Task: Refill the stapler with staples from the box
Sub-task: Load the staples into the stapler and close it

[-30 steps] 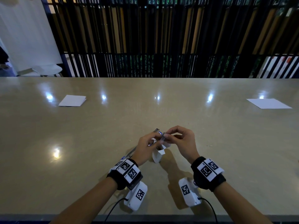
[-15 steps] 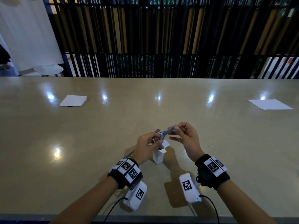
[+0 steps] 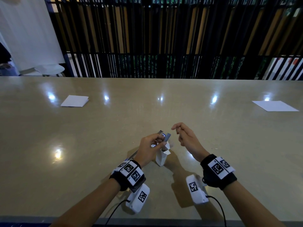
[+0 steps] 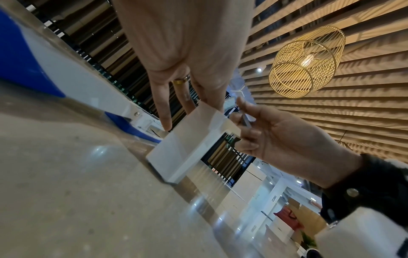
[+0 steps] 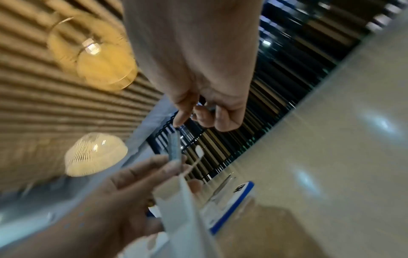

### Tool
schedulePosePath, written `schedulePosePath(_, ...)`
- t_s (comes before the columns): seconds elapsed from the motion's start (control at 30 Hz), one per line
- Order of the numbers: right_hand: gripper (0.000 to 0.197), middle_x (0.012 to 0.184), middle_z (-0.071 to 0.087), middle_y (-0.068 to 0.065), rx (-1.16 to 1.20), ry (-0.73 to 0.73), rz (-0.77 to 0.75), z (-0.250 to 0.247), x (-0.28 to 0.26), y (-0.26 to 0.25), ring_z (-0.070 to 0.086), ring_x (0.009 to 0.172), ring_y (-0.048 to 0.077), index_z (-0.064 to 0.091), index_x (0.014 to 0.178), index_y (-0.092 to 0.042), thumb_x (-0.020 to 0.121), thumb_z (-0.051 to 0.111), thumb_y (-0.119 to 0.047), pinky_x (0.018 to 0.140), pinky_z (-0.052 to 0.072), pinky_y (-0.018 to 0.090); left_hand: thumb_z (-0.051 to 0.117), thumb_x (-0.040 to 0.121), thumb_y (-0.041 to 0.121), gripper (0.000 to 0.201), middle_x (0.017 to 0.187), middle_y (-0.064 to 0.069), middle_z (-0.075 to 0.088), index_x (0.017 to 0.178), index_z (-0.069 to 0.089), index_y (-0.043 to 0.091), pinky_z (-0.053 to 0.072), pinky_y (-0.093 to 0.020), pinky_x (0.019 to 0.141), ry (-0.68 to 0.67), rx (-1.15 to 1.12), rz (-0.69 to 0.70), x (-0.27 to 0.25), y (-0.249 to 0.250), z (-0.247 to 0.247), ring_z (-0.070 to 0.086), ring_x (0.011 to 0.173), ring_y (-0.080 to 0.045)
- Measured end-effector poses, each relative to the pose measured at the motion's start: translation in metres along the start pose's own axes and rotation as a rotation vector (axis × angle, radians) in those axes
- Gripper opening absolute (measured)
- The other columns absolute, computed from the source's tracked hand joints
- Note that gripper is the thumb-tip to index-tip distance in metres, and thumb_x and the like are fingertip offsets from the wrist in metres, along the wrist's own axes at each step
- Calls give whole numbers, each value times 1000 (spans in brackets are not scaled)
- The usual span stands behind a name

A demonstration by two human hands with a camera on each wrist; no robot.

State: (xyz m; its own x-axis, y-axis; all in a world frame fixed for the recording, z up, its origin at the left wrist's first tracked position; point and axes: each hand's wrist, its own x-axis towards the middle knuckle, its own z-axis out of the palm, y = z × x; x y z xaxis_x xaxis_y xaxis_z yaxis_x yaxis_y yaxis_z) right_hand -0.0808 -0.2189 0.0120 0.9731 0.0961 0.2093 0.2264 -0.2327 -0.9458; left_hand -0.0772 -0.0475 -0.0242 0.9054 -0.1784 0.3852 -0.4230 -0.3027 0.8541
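Observation:
My left hand (image 3: 161, 141) pinches a grey strip of staples (image 3: 167, 137) between thumb and forefinger; the strip (image 5: 174, 148) stands upright above the box. Its other fingers (image 4: 212, 94) rest against the top of the small white staple box (image 3: 161, 156), which stands tilted on the table with its flaps open. The blue and white stapler (image 3: 160, 132) lies under that hand, mostly hidden; its body (image 4: 66, 82) runs along the table. My right hand (image 3: 177, 133) hovers just right of the strip, fingers loosely curled, holding nothing.
A folded white paper (image 3: 74, 101) lies far left and a flat white sheet (image 3: 275, 106) far right on the glossy beige table (image 3: 213, 145). A black slatted screen (image 3: 164, 46) stands behind the far edge.
My right hand, which held the strip together with the left, has let go and drawn away to the right. The strip stays in my left hand above the box.

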Motion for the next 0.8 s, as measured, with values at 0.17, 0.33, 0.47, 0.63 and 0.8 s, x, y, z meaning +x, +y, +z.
schedulePosePath(0.17,7,78,37,-4,-350,-98,-135,4,-1,3,37,66,5,62,90,-16,87,64,-22,63,35,9,67,86,8,9,83,-6,72,94,72,8,52,-19,70,-25,-22,21,-2,0,-2,69,77,-17)
schedulePosePath(0.33,5,72,34,-6,-355,-38,-187,3,-3,3,40,64,1,64,81,-17,83,68,-17,61,35,9,84,69,19,41,103,-3,72,107,71,9,55,-19,77,-63,21,1,-9,-1,-6,66,90,-10)
schedulePosePath(0.47,12,73,35,-5,-382,-49,-189,3,-2,3,40,61,-3,69,85,-8,81,71,-19,60,36,9,87,64,15,51,110,-5,68,111,68,8,60,-29,78,-57,38,-45,-11,0,-8,68,94,-18)
schedulePosePath(0.63,8,74,36,-6,-415,-78,-219,1,-1,0,40,63,-2,68,84,-13,81,71,-19,60,35,12,84,66,9,47,106,-10,73,110,69,4,60,-24,83,-133,47,-100,-13,0,-8,72,92,-18)
schedulePosePath(0.8,10,83,41,-3,-657,-123,-232,4,-1,3,40,68,4,67,83,-22,79,71,-30,59,36,23,84,64,7,52,102,-7,73,113,68,6,55,-15,73,-148,50,-126,-13,5,-8,68,85,-12)
